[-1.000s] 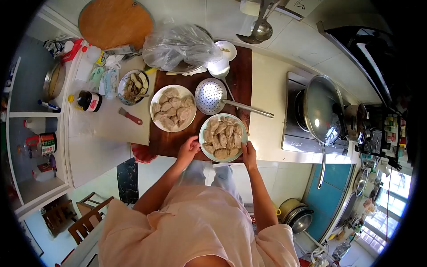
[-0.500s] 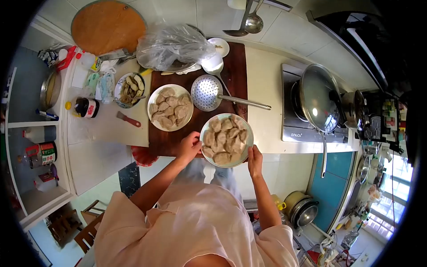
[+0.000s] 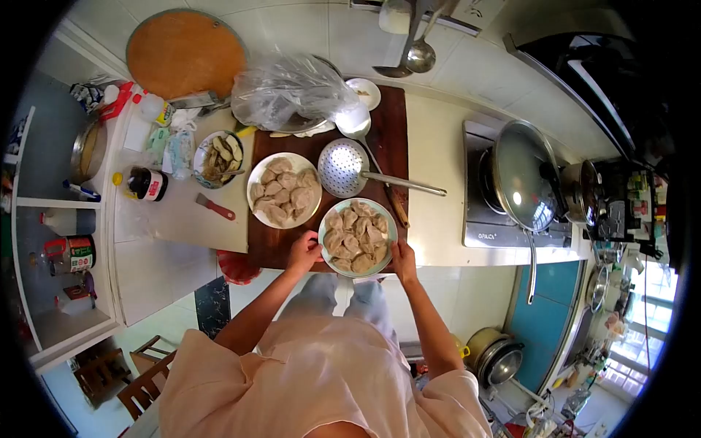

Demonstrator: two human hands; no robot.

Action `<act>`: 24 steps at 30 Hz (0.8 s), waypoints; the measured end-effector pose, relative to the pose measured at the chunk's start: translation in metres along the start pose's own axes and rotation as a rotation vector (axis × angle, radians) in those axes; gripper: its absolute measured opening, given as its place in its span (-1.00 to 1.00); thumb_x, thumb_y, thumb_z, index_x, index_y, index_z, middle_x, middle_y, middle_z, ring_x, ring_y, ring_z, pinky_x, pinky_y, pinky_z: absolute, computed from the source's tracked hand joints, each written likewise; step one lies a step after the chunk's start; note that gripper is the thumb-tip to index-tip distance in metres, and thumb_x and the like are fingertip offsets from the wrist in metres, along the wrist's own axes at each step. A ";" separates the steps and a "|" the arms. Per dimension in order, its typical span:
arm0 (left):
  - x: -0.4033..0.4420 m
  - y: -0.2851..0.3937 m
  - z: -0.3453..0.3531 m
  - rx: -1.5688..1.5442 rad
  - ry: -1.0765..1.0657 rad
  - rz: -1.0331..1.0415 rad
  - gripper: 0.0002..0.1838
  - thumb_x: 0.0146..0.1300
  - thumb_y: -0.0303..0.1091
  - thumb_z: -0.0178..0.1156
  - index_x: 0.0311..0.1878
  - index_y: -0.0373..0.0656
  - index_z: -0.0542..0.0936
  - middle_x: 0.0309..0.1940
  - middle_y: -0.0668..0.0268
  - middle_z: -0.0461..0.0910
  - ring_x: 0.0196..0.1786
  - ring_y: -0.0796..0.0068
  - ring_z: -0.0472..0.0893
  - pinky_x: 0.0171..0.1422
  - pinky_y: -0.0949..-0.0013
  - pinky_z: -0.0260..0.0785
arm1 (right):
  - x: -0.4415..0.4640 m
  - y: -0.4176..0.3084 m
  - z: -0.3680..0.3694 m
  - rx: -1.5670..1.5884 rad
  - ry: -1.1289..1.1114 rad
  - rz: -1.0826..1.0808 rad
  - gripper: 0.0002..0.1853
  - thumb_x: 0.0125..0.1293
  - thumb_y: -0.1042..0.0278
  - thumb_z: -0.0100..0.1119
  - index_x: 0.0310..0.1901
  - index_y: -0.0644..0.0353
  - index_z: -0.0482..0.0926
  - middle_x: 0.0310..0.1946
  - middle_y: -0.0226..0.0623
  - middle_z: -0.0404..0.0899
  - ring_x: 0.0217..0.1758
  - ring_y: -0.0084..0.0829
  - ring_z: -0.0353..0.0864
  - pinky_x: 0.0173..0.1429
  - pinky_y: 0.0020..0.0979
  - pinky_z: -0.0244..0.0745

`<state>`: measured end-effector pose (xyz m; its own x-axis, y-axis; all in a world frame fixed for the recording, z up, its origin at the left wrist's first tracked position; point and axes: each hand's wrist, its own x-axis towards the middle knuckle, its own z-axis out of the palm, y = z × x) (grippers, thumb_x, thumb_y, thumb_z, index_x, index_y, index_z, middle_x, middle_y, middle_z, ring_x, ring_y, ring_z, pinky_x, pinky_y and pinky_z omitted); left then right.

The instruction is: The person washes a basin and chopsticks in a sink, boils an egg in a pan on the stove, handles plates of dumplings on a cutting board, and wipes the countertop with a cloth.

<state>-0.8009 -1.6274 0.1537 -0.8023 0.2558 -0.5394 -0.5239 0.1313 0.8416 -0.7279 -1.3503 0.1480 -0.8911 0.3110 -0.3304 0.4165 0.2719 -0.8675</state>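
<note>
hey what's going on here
A person's left hand and right hand hold opposite sides of a green-rimmed plate of dumplings at the counter's front edge. A second dumpling plate and a perforated skimmer lie just beyond. A covered pan sits on the stove.

Vessel partly hidden by bag

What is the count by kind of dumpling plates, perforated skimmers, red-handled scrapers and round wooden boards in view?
Dumpling plates: 2
Perforated skimmer: 1
Red-handled scraper: 1
Round wooden board: 1
Total: 5
</note>
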 end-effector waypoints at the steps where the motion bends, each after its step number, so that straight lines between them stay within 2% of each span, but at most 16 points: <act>1: 0.001 -0.001 0.001 -0.012 0.006 0.006 -0.76 0.21 -0.61 0.08 -0.05 -0.28 0.39 -0.31 0.16 0.59 -0.31 0.42 0.64 -0.32 0.35 0.62 | 0.005 0.005 -0.001 -0.025 0.001 -0.049 -0.75 0.39 0.30 -0.06 -0.12 0.33 0.49 -0.44 0.03 0.55 -0.39 -0.07 0.59 -0.25 -0.19 0.46; 2: 0.004 -0.003 0.002 -0.098 -0.004 0.007 -0.77 0.23 -0.60 0.09 -0.05 -0.27 0.40 -0.31 0.17 0.57 -0.31 0.43 0.63 -0.30 0.36 0.62 | 0.014 0.011 -0.002 -0.041 0.008 -0.064 -0.75 0.39 0.29 -0.06 -0.19 0.33 0.50 -0.41 0.09 0.54 -0.33 0.06 0.55 -0.23 -0.13 0.43; 3: 0.007 0.000 0.002 -0.115 -0.019 -0.004 -0.79 0.24 -0.56 0.11 -0.06 -0.27 0.41 -0.31 0.20 0.56 -0.30 0.45 0.62 -0.27 0.37 0.61 | 0.022 0.001 -0.009 -0.227 0.020 -0.103 -0.75 0.38 0.27 -0.05 -0.21 0.31 0.50 -0.38 0.15 0.53 -0.29 0.11 0.53 -0.23 -0.13 0.42; 4: 0.009 -0.002 0.001 -0.128 0.001 -0.007 -0.77 0.27 -0.52 0.11 -0.02 -0.24 0.41 -0.29 0.21 0.57 -0.27 0.44 0.62 -0.22 0.35 0.60 | 0.028 -0.018 -0.013 -0.260 0.036 -0.141 -0.73 0.38 0.23 -0.05 -0.20 0.29 0.51 -0.37 0.18 0.52 -0.27 0.14 0.52 -0.23 -0.11 0.41; 6: 0.011 -0.013 -0.011 -0.155 0.058 -0.002 -0.75 0.30 -0.44 0.12 0.03 -0.22 0.42 -0.22 0.22 0.57 -0.20 0.40 0.62 -0.09 0.31 0.56 | 0.051 -0.031 -0.019 -0.323 0.056 -0.234 -0.70 0.39 0.19 -0.07 -0.10 0.24 0.53 -0.31 0.16 0.55 -0.17 0.11 0.55 -0.14 -0.12 0.43; 7: 0.002 -0.010 -0.016 -0.345 0.095 -0.030 -0.78 0.27 -0.48 0.15 -0.03 -0.24 0.44 -0.26 0.24 0.58 -0.27 0.44 0.63 -0.17 0.40 0.56 | 0.060 -0.043 -0.021 -0.320 0.063 -0.271 -0.68 0.40 0.18 -0.08 -0.01 0.20 0.52 -0.23 0.12 0.56 -0.13 0.09 0.55 -0.09 -0.14 0.45; 8: -0.004 -0.007 -0.023 -0.421 0.166 -0.071 -0.75 0.26 -0.48 0.15 0.00 -0.22 0.43 -0.24 0.24 0.58 -0.22 0.41 0.63 -0.09 0.36 0.55 | 0.070 -0.046 -0.021 -0.321 0.118 -0.364 -0.68 0.39 0.21 -0.05 0.07 0.16 0.49 -0.17 0.08 0.57 -0.13 0.10 0.54 -0.08 -0.15 0.45; 9: -0.009 -0.005 -0.029 -0.498 0.232 -0.115 -0.72 0.26 -0.48 0.16 0.02 -0.19 0.42 -0.22 0.23 0.58 -0.17 0.38 0.63 -0.01 0.32 0.53 | 0.085 -0.039 -0.025 -0.338 0.072 -0.310 -0.66 0.37 0.25 -0.01 0.12 0.17 0.46 -0.14 0.03 0.58 -0.13 0.06 0.57 -0.07 -0.17 0.47; 12: -0.002 -0.005 -0.047 -0.789 0.321 0.013 -0.67 0.26 -0.50 0.14 0.08 -0.16 0.39 -0.08 0.20 0.56 -0.04 0.31 0.59 0.15 0.23 0.45 | 0.097 -0.061 -0.033 -0.302 0.143 -0.270 -0.70 0.36 0.29 0.02 0.05 0.23 0.50 -0.17 -0.02 0.60 -0.13 -0.03 0.60 -0.05 -0.23 0.48; 13: 0.002 -0.001 -0.048 -0.807 0.358 0.017 -0.64 0.25 -0.51 0.14 0.11 -0.14 0.37 -0.06 0.20 0.55 -0.03 0.31 0.59 0.16 0.22 0.45 | 0.090 -0.083 -0.035 -0.312 0.168 -0.287 -0.71 0.36 0.30 0.02 0.04 0.25 0.51 -0.17 -0.02 0.60 -0.12 -0.06 0.60 -0.04 -0.25 0.49; 14: 0.009 0.004 -0.048 -0.827 0.394 0.025 -0.61 0.24 -0.53 0.14 0.13 -0.12 0.35 -0.04 0.20 0.53 -0.01 0.30 0.58 0.17 0.21 0.44 | 0.087 -0.087 -0.033 -0.272 0.176 -0.212 -0.72 0.37 0.31 0.02 0.01 0.26 0.52 -0.18 -0.04 0.61 -0.12 -0.12 0.60 -0.03 -0.29 0.47; 17: 0.018 0.015 -0.051 -0.847 0.492 -0.061 -0.50 0.20 -0.60 0.13 0.19 -0.07 0.28 0.01 0.20 0.50 0.00 0.28 0.58 0.14 0.17 0.46 | 0.065 -0.091 -0.018 -0.198 0.162 -0.416 -0.72 0.38 0.30 0.01 0.00 0.28 0.52 -0.20 -0.06 0.61 -0.14 -0.22 0.61 -0.03 -0.34 0.47; 18: 0.018 0.017 -0.051 -0.854 0.522 -0.077 -0.50 0.19 -0.61 0.13 0.19 -0.08 0.29 0.00 0.21 0.50 0.00 0.27 0.58 0.13 0.16 0.46 | 0.058 -0.089 -0.009 -0.172 0.125 -0.387 -0.72 0.38 0.29 0.01 -0.03 0.31 0.53 -0.23 -0.07 0.61 -0.16 -0.30 0.62 -0.06 -0.37 0.46; 19: 0.019 0.019 -0.054 -0.861 0.550 -0.089 -0.50 0.18 -0.61 0.13 0.18 -0.08 0.30 -0.01 0.21 0.51 0.00 0.27 0.58 0.12 0.16 0.47 | 0.051 -0.093 0.000 -0.064 0.042 -0.252 -0.73 0.38 0.29 0.00 -0.04 0.30 0.53 -0.25 -0.07 0.61 -0.19 -0.32 0.62 -0.09 -0.38 0.46; 21: 0.011 0.019 -0.069 -0.771 0.490 -0.065 -0.50 0.17 -0.60 0.13 0.18 -0.08 0.32 -0.01 0.21 0.51 0.00 0.27 0.58 0.10 0.16 0.48 | 0.039 -0.107 0.024 -0.049 -0.028 -0.200 -0.73 0.38 0.30 0.00 -0.04 0.30 0.53 -0.29 -0.08 0.61 -0.28 -0.30 0.62 -0.16 -0.38 0.47; 24: -0.026 0.020 -0.095 -0.615 0.392 -0.087 -0.51 0.16 -0.58 0.14 0.18 -0.09 0.36 0.00 0.20 0.52 -0.01 0.27 0.58 0.08 0.16 0.49 | 0.040 -0.101 0.062 -0.074 -0.114 -0.394 -0.72 0.39 0.28 -0.01 -0.04 0.30 0.52 -0.36 -0.07 0.61 -0.39 -0.27 0.63 -0.24 -0.38 0.47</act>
<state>-0.8180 -1.7226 0.1813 -0.7333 -0.1076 -0.6713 -0.5640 -0.4551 0.6890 -0.8168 -1.4216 0.1990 -0.9974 0.0682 -0.0212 0.0478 0.4158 -0.9082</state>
